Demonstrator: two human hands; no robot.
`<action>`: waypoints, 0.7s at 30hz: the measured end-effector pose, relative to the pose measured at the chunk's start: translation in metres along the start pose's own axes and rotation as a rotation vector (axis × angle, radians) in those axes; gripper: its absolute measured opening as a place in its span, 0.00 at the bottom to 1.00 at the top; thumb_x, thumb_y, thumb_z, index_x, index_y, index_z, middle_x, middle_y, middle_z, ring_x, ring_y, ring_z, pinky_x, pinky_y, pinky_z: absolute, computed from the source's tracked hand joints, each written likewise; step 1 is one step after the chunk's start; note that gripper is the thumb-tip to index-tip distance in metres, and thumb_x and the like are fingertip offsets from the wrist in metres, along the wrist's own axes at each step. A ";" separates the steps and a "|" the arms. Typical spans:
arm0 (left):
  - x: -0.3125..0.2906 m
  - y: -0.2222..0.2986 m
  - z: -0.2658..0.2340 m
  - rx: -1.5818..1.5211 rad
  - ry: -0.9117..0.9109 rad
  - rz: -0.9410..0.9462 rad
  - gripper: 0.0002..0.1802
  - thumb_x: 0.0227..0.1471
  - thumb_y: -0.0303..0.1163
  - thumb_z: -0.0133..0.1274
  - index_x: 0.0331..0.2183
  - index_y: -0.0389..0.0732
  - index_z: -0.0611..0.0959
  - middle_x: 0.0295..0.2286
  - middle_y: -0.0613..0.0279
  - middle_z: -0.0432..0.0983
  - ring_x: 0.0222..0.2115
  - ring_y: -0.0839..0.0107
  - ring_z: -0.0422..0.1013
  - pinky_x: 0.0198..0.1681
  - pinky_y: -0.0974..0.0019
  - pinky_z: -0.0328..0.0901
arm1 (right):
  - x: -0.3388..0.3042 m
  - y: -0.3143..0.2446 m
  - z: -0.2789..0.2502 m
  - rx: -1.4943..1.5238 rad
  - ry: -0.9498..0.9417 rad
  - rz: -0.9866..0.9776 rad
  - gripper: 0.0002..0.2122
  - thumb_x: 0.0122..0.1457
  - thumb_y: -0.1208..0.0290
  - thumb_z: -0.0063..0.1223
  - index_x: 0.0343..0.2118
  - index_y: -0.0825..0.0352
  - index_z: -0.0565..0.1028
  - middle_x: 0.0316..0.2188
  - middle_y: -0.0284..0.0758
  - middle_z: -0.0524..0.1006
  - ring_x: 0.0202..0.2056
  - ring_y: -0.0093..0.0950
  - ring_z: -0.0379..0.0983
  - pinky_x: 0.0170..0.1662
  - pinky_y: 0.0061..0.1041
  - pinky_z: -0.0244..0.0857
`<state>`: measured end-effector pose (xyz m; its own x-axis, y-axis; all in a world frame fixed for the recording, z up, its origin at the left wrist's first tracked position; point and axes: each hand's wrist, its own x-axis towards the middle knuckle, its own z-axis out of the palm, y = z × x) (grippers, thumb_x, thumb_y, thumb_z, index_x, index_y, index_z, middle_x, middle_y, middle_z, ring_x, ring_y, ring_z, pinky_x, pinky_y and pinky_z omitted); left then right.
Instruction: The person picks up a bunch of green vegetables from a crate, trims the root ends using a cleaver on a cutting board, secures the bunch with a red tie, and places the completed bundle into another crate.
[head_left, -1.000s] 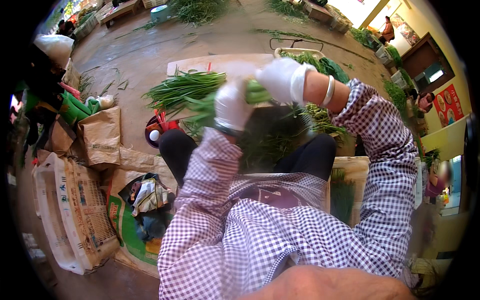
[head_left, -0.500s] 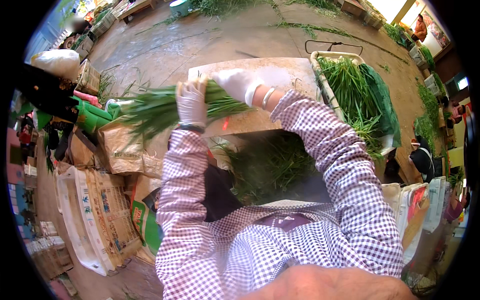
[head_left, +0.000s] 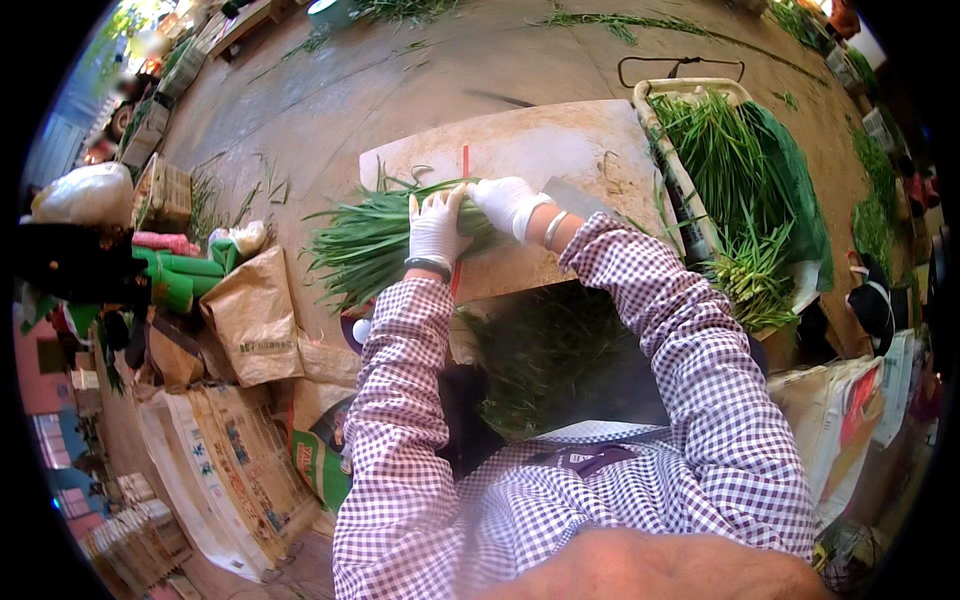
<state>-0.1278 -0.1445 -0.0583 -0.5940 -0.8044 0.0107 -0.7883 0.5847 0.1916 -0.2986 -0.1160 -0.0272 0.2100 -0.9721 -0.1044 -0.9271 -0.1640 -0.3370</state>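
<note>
A bunch of long green chives (head_left: 355, 240) lies across the pale board, its leaf ends fanned out to the left. My left hand (head_left: 436, 228), in a white glove, is closed over the bunch and presses it down. My right hand (head_left: 506, 205), gloved too, has its fingers drawn together at the bunch's far edge, against the left fingers. What they pinch is hidden. Beside my right wrist, a flat grey blade-like piece (head_left: 580, 198) rests on the board (head_left: 520, 135). A red strip (head_left: 465, 160) runs across the board and under the bunch.
To the right stands a white-rimmed crate (head_left: 680, 215) heaped with chives (head_left: 720, 150), green netting (head_left: 800, 190) along its side. Loose greens (head_left: 550, 350) lie below the board. On the left are a brown paper sack (head_left: 255, 320), green rolls (head_left: 180, 275) and a pale crate (head_left: 225, 470).
The bunch has come down onto the board and moved slightly nearer and right, with my left hand on it. My right hand has moved right and nearer, staying beside the left fingers.
</note>
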 end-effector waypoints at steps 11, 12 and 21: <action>0.022 0.015 0.008 0.079 0.007 0.046 0.52 0.27 0.42 0.71 0.56 0.48 0.67 0.44 0.57 0.70 0.49 0.57 0.64 0.61 0.45 0.48 | -0.018 0.115 0.059 1.833 0.384 0.132 0.25 0.64 0.59 0.48 0.59 0.69 0.64 0.59 0.43 0.66 0.57 0.33 0.64 0.60 0.29 0.57; 0.017 0.013 0.009 0.080 0.005 0.031 0.52 0.27 0.42 0.71 0.56 0.48 0.66 0.43 0.57 0.70 0.49 0.57 0.64 0.61 0.46 0.48 | -0.017 0.105 0.065 1.732 0.397 0.178 0.26 0.65 0.58 0.46 0.61 0.68 0.61 0.60 0.41 0.63 0.59 0.32 0.62 0.61 0.28 0.55; 0.009 0.014 0.016 0.032 0.062 0.058 0.59 0.19 0.41 0.74 0.57 0.48 0.65 0.40 0.55 0.67 0.44 0.55 0.62 0.55 0.52 0.52 | -0.032 0.050 0.071 1.445 0.253 0.281 0.32 0.67 0.47 0.33 0.68 0.62 0.46 0.68 0.40 0.49 0.68 0.32 0.42 0.68 0.26 0.35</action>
<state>-0.1463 -0.1418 -0.0709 -0.6288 -0.7733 0.0816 -0.7579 0.6330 0.1576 -0.3294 -0.0816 -0.1076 -0.1170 -0.9703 -0.2117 0.2047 0.1850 -0.9612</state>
